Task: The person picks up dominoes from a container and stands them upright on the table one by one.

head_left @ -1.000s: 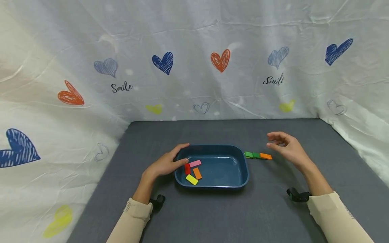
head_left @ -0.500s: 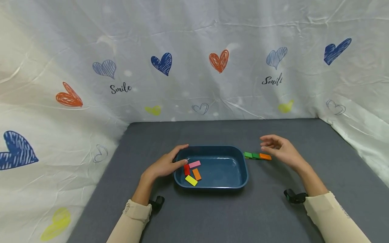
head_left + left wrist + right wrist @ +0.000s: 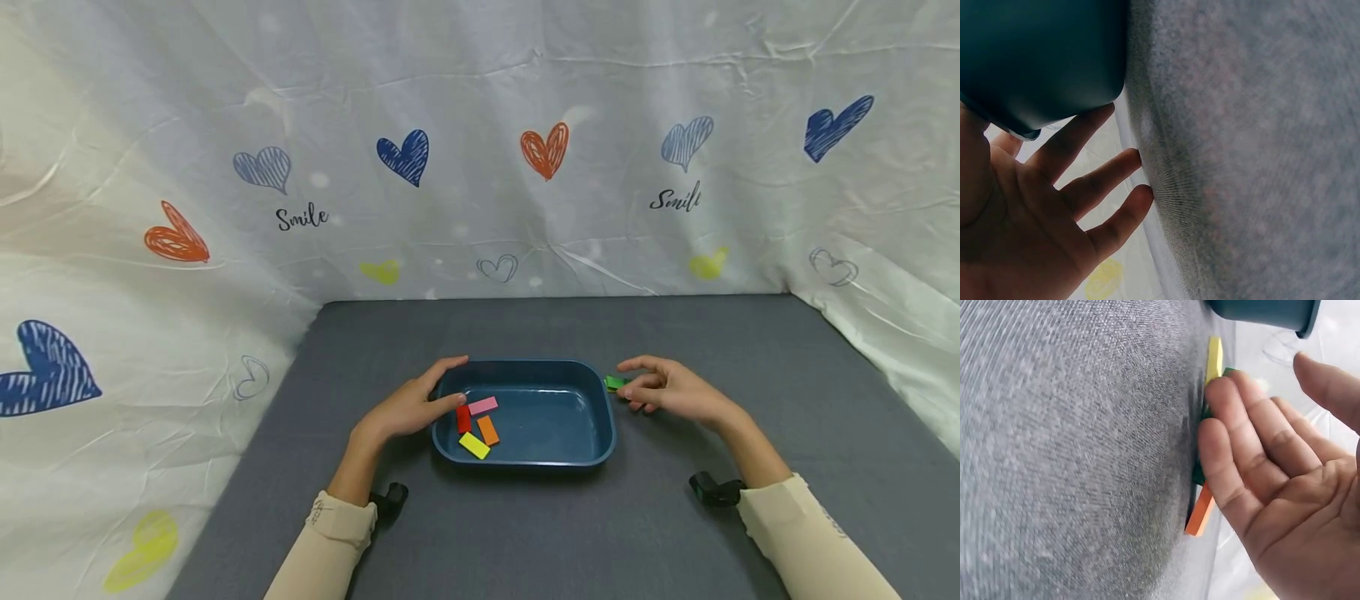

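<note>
Table's [image 3: 562,533] basically a dark grey, fabric-looking top with a woven texture up close, and it's got a blue tray [image 3: 558,425] sitting flat around the middle plus, just off its right side, a little row of yellow [image 3: 1214,359], green [image 3: 613,383] and orange blocks [image 3: 1200,514].
</note>
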Action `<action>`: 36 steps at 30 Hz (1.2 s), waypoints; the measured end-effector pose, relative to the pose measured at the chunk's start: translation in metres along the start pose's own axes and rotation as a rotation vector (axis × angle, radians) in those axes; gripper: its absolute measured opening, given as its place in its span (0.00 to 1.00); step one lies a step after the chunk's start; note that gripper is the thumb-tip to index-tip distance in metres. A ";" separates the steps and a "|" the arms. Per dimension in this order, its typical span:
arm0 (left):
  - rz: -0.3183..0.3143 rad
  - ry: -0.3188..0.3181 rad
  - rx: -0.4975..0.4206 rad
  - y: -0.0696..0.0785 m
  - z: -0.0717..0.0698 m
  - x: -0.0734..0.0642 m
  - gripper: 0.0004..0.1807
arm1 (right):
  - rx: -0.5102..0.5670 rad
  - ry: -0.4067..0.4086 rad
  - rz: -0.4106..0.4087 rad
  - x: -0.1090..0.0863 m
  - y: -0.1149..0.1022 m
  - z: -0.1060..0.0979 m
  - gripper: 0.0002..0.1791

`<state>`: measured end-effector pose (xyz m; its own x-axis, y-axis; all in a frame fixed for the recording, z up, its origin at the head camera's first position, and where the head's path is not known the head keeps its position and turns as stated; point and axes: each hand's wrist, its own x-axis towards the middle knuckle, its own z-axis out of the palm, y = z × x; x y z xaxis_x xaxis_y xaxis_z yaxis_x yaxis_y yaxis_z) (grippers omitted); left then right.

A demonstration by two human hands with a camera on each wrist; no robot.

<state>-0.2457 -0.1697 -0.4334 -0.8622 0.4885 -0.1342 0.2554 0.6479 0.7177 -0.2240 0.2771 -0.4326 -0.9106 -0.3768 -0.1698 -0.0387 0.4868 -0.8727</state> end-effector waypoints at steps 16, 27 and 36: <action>-0.001 0.000 -0.001 0.001 0.000 -0.002 0.37 | -0.076 0.090 -0.057 0.003 0.005 0.001 0.31; -0.025 0.013 -0.003 0.001 0.002 0.002 0.36 | -0.261 0.175 -0.146 0.019 0.007 0.016 0.28; -0.024 0.011 -0.003 0.000 0.002 0.001 0.36 | -0.355 0.183 -0.196 0.036 -0.002 0.031 0.25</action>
<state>-0.2451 -0.1680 -0.4352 -0.8728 0.4665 -0.1435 0.2335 0.6573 0.7165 -0.2442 0.2384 -0.4512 -0.9285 -0.3590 0.0949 -0.3278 0.6723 -0.6638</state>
